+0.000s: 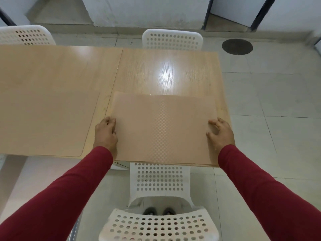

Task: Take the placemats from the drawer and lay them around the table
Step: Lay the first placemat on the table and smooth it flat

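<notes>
Placemat (163,127) laying is the step in hand: a tan, checker-textured mat lies flat on the right half of the wooden table (165,70), its near edge at the table's near edge, directly in front of the white perforated chair (159,180) tucked below. The left hand (106,133) holds the mat's left edge, fingers curled over it, though whether the thumb goes underneath cannot be told. The right hand (220,132) rests on the right edge with fingers spread and only lightly bent, pressing more than gripping. A second placemat (46,122), nearly the same colour as the wood, already lies on the left half of the table, just beside the left hand. The near edge of the held mat looks layered, so there may be more mats stacked under it, but this is not certain. Two more white chairs (172,40) stand at the far side with no mats before them, so the job seems roughly half done. Next the hands should square this mat to the table edge, let go, and carry any remaining mats round to the far places
</notes>
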